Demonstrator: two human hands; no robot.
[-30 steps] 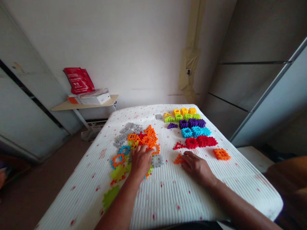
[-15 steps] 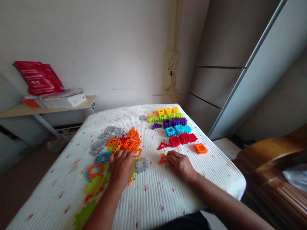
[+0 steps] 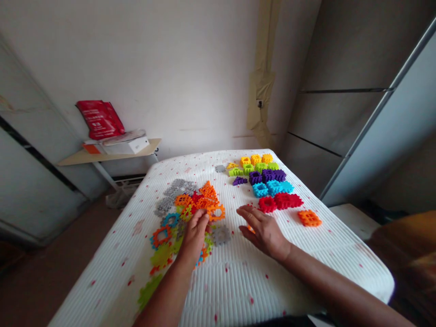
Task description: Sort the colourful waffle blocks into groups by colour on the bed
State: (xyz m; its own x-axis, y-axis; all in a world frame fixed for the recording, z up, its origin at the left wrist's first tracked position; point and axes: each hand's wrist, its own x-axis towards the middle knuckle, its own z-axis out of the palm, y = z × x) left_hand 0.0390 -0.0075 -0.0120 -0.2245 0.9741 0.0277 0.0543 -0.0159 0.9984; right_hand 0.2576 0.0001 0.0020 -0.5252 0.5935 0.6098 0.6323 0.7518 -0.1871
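Note:
My left hand [image 3: 196, 229] has its thumb and fingers pinched at the edge of an orange square frame piece [image 3: 220, 216] with a notched rim, over the right side of a mixed heap. Just below it lies a grey square piece [image 3: 222, 235]. My right hand [image 3: 265, 230] is open, its fingers stretched out to the left and thumb apart. Beneath its fingers a small orange piece [image 3: 251, 229] shows in part on the cloth. A red piece behind that hand is mostly covered. The heap also holds grey pieces [image 3: 175, 193], a blue frame piece [image 3: 170, 220] and green pieces [image 3: 161, 255].
Sorted stacks stand on the right: red [image 3: 288, 200], light blue [image 3: 274, 186], purple [image 3: 269, 175], green [image 3: 261, 167] and yellow [image 3: 255, 159]. An orange stack [image 3: 309, 218] sits nearer the right edge. A side table [image 3: 76, 157] with red packets stands at the back left.
My left hand has shifted from lying on the heap to pinching the orange frame piece. My right hand's fingers have opened off the small orange piece. The view has swung left.

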